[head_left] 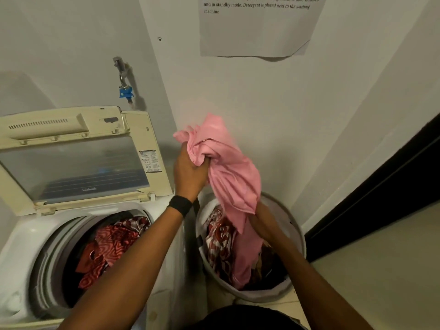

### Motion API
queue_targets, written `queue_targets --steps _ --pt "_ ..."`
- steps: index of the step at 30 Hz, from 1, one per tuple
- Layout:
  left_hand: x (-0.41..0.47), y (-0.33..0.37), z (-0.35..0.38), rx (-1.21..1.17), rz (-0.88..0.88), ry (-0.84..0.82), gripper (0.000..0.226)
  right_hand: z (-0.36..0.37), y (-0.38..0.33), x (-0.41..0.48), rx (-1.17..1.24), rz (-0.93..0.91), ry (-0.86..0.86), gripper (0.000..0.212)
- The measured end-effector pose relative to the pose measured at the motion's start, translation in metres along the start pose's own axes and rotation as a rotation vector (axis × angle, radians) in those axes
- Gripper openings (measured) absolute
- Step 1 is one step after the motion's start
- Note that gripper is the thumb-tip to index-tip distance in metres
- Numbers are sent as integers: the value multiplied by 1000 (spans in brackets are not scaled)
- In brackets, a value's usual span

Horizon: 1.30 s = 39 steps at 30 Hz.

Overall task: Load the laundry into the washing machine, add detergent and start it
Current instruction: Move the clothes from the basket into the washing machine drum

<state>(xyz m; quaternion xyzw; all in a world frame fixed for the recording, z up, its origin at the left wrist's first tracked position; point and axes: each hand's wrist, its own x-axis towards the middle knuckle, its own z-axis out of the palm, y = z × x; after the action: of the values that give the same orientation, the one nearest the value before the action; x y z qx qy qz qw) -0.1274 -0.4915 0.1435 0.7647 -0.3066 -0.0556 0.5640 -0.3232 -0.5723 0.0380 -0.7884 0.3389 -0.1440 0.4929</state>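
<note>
A top-loading washing machine (26, 244) stands at the left with its lid (71, 163) raised; a red patterned cloth (107, 244) lies in its drum. To its right sits a round white laundry basket (298, 236) holding more clothes, among them a red-and-white patterned piece (219, 244). A pink garment (233, 177) is lifted above the basket, its lower end still hanging inside. My left hand (190, 172), a black band on its wrist, grips the garment's upper bunch. My right hand (262, 222) holds the garment lower down at the basket's mouth, partly hidden by the fabric.
A tap with a blue fitting (125, 91) sticks out of the wall above the machine. A printed paper sheet (257, 27) hangs on the wall. A dark door frame (381, 191) runs along the right, with pale floor (381, 270) beside the basket.
</note>
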Motion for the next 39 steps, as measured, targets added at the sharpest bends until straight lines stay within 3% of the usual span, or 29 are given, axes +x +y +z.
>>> queue_targets --steps 2,4,6,10,12,13,15,17,20,22,24,26,28,30,32,35,37,39 --pt "5 -15 -8 199 63 -34 42 -27 -36 13 -5 -108 100 60" --pt "1 -21 -10 314 106 -88 40 -49 -78 26 -4 -232 157 50" --pt "-10 -14 -8 218 100 -173 43 -61 -110 32 57 -332 168 44" --pt "-35 -6 -4 -99 -30 -650 88 -56 -135 32 148 -402 224 39" --pt "-41 -4 1 -116 -115 -816 94 -49 -139 33 186 -351 219 33" --pt "-46 -4 8 -87 -115 -794 90 -47 -139 33 204 -325 218 32" --pt "-45 -3 24 21 -92 -582 82 -44 -138 32 206 -301 193 34" --pt "-40 -4 35 98 -76 -383 62 -43 -133 31 107 -367 155 56" --pt "-31 -13 36 -5 -69 -308 40 -42 -104 27 -113 -560 250 96" --pt "-30 -10 32 -122 -128 -277 32 -30 -70 21 -36 -435 318 122" --pt "-29 -8 31 -184 -160 -231 32 -5 -35 11 91 -146 153 131" --pt "-28 -3 34 -194 -160 -234 31 17 -2 4 91 38 -67 105" --pt "-25 3 32 -169 -136 -222 32 25 19 8 35 108 -107 69" --pt "-18 2 26 -129 -99 -168 29 12 18 19 -56 115 -125 50" --pt "-8 -4 17 -31 -42 -123 42 -17 -3 28 -107 50 -141 49" --pt "1 -20 3 283 84 -174 71 -73 -65 35 -39 -188 41 51" --pt "-3 -17 3 310 83 -235 57 -104 -114 38 119 -327 106 50" --pt "-11 0 8 158 76 -309 21 -117 -150 43 212 -393 81 53"
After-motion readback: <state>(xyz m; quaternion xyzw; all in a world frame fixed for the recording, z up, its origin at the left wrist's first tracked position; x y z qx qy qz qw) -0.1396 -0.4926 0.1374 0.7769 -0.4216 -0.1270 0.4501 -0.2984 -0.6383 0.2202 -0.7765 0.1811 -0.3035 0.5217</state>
